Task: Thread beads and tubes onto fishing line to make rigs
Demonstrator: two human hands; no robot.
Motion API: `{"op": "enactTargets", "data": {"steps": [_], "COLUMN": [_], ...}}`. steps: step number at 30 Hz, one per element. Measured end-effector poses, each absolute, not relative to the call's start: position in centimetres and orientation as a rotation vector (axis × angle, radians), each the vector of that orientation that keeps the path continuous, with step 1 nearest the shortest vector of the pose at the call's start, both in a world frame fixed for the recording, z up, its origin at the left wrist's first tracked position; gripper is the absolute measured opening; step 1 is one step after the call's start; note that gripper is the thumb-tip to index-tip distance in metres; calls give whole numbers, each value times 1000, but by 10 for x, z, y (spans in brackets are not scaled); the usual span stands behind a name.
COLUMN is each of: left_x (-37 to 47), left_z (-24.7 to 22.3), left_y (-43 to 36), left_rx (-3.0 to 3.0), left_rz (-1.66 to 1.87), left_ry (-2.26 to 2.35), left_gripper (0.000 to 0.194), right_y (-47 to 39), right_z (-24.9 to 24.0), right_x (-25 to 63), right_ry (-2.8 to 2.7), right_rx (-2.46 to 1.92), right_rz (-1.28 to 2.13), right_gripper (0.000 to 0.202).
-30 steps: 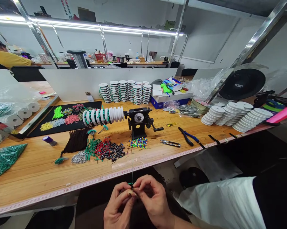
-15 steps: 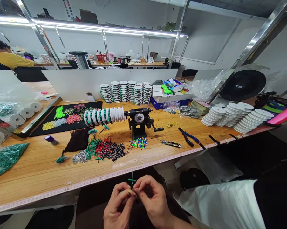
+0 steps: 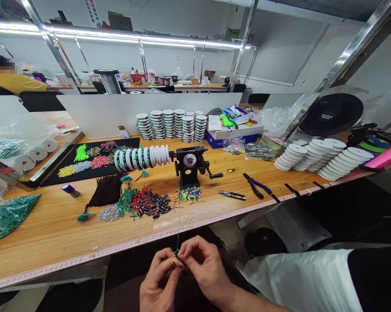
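My left hand and my right hand meet just below the table's front edge, fingertips pinched together. Between them is a small green piece on a thin dark line that runs up toward the table. The fingertips hide the rest of what they pinch. Beyond the hands stands a black winding machine with a crank and dial, its shaft carrying a row of white spools, some wound with green pieces. Multicoloured beads lie at its base.
Black, red and green tubes lie left of the beads. Snips and blue-handled pliers are on the right. White spools are stacked further right. A person in yellow sits at the far left.
The green piece has shifted slightly left and down, closer to the fingertips. My right hand has moved slightly left and up, and both hands stay pinched.
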State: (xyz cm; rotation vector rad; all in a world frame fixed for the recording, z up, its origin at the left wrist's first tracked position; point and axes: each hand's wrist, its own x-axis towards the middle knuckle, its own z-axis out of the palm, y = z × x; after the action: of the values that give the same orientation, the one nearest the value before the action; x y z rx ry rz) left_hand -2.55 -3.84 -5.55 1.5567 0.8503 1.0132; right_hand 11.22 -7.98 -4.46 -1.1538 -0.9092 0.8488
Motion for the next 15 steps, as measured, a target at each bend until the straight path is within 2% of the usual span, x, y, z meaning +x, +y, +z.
{"op": "enactTargets", "data": {"steps": [5,15], "left_x": [-25,-24], "left_z": [-56,-54], "left_y": [-41,-38], "left_rx": [1487,1478], "left_rz": [986,997], "left_ry": [846,892], "left_gripper": [6,8], "right_y": [-83,-80], "right_z": [-42,-52], "right_x": [110,105], "right_ry": [-857,-798], "right_rx": [-1124,-1109], "right_rz": [905,772], "right_gripper": [19,17]}}
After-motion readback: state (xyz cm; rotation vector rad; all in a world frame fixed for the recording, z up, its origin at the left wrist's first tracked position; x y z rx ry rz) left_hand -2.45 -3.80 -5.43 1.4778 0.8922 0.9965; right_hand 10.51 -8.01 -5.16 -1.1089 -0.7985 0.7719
